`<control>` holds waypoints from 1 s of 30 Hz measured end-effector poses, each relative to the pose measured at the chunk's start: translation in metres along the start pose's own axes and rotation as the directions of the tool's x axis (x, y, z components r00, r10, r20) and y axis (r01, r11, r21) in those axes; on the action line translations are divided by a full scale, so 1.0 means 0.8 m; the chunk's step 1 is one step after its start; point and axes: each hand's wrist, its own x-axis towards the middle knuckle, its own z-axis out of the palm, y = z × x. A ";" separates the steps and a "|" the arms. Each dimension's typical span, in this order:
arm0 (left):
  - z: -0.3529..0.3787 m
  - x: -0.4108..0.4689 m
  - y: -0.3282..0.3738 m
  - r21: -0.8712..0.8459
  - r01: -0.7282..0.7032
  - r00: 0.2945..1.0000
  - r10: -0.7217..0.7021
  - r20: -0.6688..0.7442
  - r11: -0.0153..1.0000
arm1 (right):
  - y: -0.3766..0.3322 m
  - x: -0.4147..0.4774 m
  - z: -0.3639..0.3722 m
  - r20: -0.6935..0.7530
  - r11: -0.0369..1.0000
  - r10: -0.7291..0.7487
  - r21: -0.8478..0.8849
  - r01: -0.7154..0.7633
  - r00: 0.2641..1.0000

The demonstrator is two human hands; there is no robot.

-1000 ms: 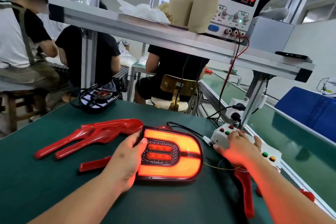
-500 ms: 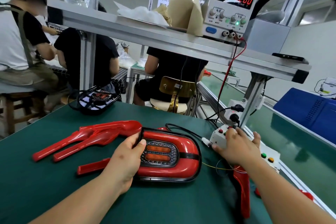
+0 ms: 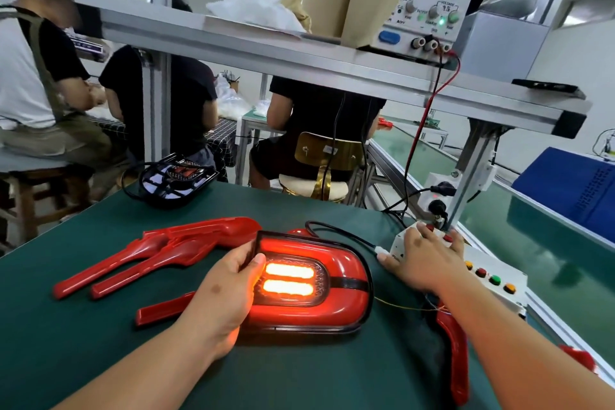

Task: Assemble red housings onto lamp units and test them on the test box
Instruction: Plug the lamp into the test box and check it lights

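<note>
1. Near the middle of the desk (image 3: 66, 343), on its green mat, lies the lamp unit (image 3: 332, 296) with a red housing fitted. Two bars at its centre glow bright orange-white, and the lens around them glows red.
2. Left hand (image 3: 223, 293): clamped on the left end of the lamp unit, thumb laid on the lens face beside the lit bars.
3. Right hand (image 3: 422, 260): resting on the far end of the test box (image 3: 489, 289) at the desk's right edge, fingers spread and fairly straight over red buttons. Which button is pressed cannot be told.
4. The hands are well apart, with the lamp unit between them.
5. Test box: white, with a row of yellow, red, green and orange buttons exposed toward its near end.
6. A black cable (image 3: 339, 233) runs from the lamp unit's far side to a white connector (image 3: 382, 249) just beside the right thumb.
7. Loose red housings (image 3: 159, 253) lie stacked to the left of the lamp unit, reaching its far-left corner. A red strip (image 3: 163, 308) shows from under the left hand.
8. One further red piece (image 3: 456, 353) lies under the right forearm, near the right edge.
9. An unlit black lamp (image 3: 176, 181) sits at the desk's far edge.
10. Power supply (image 3: 432, 0) on the overhead shelf (image 3: 299, 56): the red display reads 12.00; the green display is partly hidden and ends in 76.
11. Other persons sit beyond the far edge.
</note>
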 end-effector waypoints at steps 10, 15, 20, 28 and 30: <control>0.001 -0.002 0.005 -0.006 0.022 1.000 -0.022 -0.015 1.000 | 0.003 0.002 -0.001 0.016 1.000 -0.008 0.015 0.007 1.000; 0.001 -0.006 0.007 0.016 0.013 0.999 -0.013 -0.030 1.000 | 0.001 0.001 -0.004 0.011 1.000 -0.004 0.027 0.004 1.000; -0.001 -0.006 0.009 0.100 0.006 0.999 -0.002 -0.034 0.995 | -0.002 -0.005 -0.008 0.041 1.000 -0.010 0.029 0.009 0.999; -0.013 -0.007 0.021 0.326 0.056 0.998 -0.051 -0.022 0.944 | -0.008 -0.001 -0.044 -0.090 0.989 0.012 0.149 0.002 0.996; -0.011 -0.009 0.023 0.439 0.015 0.999 0.001 -0.036 0.898 | -0.029 -0.001 -0.043 -0.057 0.986 -0.026 0.166 0.035 0.998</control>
